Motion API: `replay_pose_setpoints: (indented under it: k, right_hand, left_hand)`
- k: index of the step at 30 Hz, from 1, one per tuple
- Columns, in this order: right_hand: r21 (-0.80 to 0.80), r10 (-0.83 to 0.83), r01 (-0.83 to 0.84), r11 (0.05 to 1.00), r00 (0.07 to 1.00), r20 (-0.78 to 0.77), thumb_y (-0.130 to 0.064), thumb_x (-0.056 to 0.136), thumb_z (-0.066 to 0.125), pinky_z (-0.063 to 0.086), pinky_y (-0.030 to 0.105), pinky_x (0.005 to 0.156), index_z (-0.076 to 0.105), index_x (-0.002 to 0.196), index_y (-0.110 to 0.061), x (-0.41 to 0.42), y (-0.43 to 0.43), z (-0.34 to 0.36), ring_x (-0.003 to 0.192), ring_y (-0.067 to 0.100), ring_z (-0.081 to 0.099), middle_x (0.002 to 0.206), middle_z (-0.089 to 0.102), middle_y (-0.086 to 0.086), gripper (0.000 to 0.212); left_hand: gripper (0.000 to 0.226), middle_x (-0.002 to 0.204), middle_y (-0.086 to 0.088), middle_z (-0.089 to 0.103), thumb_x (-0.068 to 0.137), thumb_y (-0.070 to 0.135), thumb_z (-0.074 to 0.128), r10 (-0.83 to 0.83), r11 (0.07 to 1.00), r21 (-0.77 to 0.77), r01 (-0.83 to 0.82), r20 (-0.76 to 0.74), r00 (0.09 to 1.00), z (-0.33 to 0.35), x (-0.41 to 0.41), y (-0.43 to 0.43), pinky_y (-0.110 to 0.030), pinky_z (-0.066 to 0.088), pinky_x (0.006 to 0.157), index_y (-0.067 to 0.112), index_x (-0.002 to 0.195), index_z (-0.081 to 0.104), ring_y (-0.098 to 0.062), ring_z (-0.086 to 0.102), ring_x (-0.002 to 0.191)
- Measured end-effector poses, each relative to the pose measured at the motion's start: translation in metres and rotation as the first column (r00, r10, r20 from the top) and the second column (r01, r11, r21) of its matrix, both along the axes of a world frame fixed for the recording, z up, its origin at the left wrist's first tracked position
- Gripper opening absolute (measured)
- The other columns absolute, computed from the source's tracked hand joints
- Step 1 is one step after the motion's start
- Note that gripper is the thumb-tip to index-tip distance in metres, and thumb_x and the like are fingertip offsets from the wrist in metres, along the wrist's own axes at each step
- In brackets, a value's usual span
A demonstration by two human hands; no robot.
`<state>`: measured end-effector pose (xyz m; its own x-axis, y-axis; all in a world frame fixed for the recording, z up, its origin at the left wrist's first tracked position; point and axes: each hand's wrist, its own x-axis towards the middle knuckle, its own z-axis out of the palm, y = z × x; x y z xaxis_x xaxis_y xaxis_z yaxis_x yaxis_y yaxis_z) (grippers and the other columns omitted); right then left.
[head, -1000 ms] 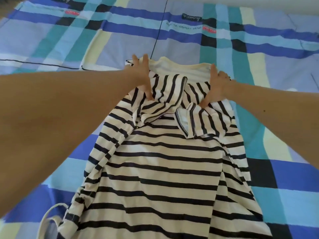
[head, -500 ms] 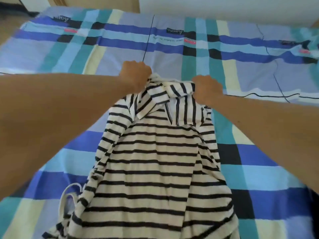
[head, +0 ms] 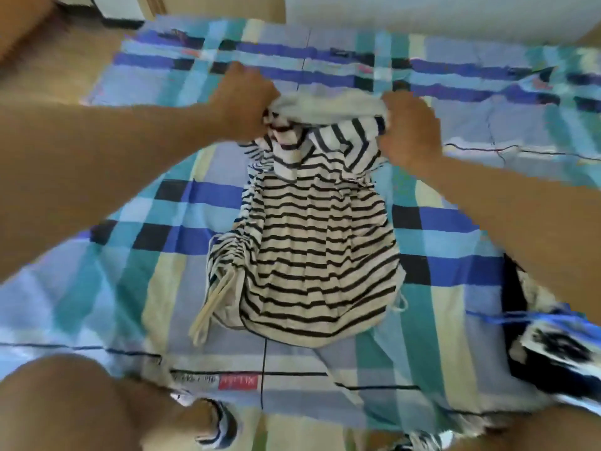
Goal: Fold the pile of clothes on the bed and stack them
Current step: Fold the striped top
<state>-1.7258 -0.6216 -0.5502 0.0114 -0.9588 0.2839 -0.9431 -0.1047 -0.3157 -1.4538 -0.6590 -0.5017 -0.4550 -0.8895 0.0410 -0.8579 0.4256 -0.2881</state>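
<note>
Striped shirt (head: 312, 255) laid on plaid bedsheet (head: 97, 288), far edge bunched and held in closed grip of left hand (head: 244, 102) and right hand (head: 409, 128)

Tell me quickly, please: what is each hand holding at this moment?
Left hand: closed, gripping the far edge of the cream cotton garment with black stripes.
Right hand: closed, gripping the same far edge.

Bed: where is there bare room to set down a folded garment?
Bare sheet lies left of the striped top, and in the far strip beyond the left hand and right hand gripping its upper end. Crowded on the near right, where other clothes lie.
</note>
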Motion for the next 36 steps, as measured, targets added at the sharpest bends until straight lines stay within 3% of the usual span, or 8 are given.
replay_pose_setpoints:
  k: [4,9,12,16,19,22,28,36]
  right_hand:
    - [0.285,0.211,-0.203,0.937,0.977,0.003,-0.008,0.075,0.071,0.049,0.044,0.076,0.061,0.111,-0.005,-0.002,0.137,-0.082,0.1,0.042,0.058,0.114,0.054,0.019,0.037]
    - [0.807,0.451,-0.142,0.573,0.877,-0.166,-0.048,0.069,0.071,0.046,0.038,0.081,0.045,0.077,-0.029,-0.023,0.24,-0.144,0.102,0.022,0.048,0.101,0.04,-0.006,0.034]
    - [0.784,0.157,-0.086,0.614,0.988,-0.014,-0.057,0.07,0.07,0.041,0.034,0.067,0.047,0.07,-0.022,-0.03,0.233,-0.14,0.082,0.022,0.055,0.084,0.051,-0.004,0.042]
    - [0.554,-0.21,0.099,0.827,0.968,0.139,-0.06,0.076,0.073,0.047,0.034,0.075,0.053,0.096,-0.022,-0.026,0.203,-0.135,0.094,0.02,0.054,0.1,0.053,0.0,0.047]
    - [0.646,-0.45,0.194,0.739,0.855,0.258,-0.065,0.068,0.079,0.04,0.045,0.105,0.036,0.14,-0.018,-0.013,0.185,-0.144,0.129,0.03,0.041,0.139,0.038,0.012,0.097]
    - [0.707,-0.538,0.236,0.667,0.809,0.238,-0.067,0.067,0.078,0.03,0.05,0.115,0.013,0.154,-0.018,0.001,0.171,-0.159,0.143,0.034,0.025,0.156,0.021,0.014,0.119]
    - [0.581,-0.552,0.262,0.771,0.73,0.404,-0.054,0.075,0.079,0.039,0.048,0.111,0.024,0.149,-0.018,0.008,0.11,-0.165,0.133,0.031,0.041,0.147,0.034,0.013,0.099]
    - [0.66,-0.616,0.215,0.719,0.636,0.465,-0.046,0.082,0.076,0.047,0.041,0.103,0.057,0.131,-0.016,-0.003,0.036,-0.172,0.114,0.023,0.057,0.128,0.06,0.005,0.061]
  left_hand:
    - [0.029,0.111,-0.01,0.065,0.082,0.032,0.061,-0.212,0.956,0.229,0.182,0.117,0.97,-0.082,0.029,0.117,-0.04,0.038,0.094,0.017,0.107,0.066,-0.032,0.058,0.11]
    - [0.041,0.119,0.001,0.063,0.08,0.055,0.068,-0.167,0.656,0.752,-0.066,0.229,0.959,-0.147,0.057,0.211,-0.037,0.047,0.092,0.029,0.111,0.067,-0.024,0.058,0.111]
    - [0.034,0.106,-0.001,0.068,0.087,0.056,0.061,0.043,0.643,0.758,-0.111,0.109,0.993,-0.149,0.062,0.217,-0.033,0.047,0.077,0.025,0.099,0.067,-0.022,0.061,0.097]
    - [0.021,0.11,0.0,0.06,0.094,0.04,0.057,0.226,0.84,0.54,-0.057,-0.251,0.941,-0.154,0.064,0.203,-0.032,0.044,0.089,0.023,0.103,0.064,-0.021,0.054,0.107]
    - [0.03,0.128,-0.003,0.049,0.094,0.04,0.06,0.374,0.875,0.443,-0.197,-0.358,0.856,-0.171,0.061,0.189,-0.042,0.039,0.104,0.024,0.12,0.059,-0.026,0.045,0.122]
    - [0.048,0.142,-0.01,0.042,0.093,0.042,0.061,0.552,0.804,0.496,-0.328,-0.415,0.723,-0.187,0.054,0.166,-0.05,0.037,0.109,0.021,0.135,0.048,-0.032,0.04,0.131]
    - [0.067,0.143,-0.02,0.043,0.094,0.04,0.06,0.658,0.744,0.563,-0.361,-0.52,0.544,-0.2,0.038,0.095,-0.051,0.038,0.108,0.01,0.148,0.031,-0.039,0.043,0.13]
    - [0.085,0.153,-0.019,0.035,0.092,0.047,0.064,0.797,0.592,0.732,-0.338,-0.467,0.383,-0.223,0.026,0.021,-0.047,0.035,0.114,0.015,0.156,0.017,-0.037,0.039,0.138]
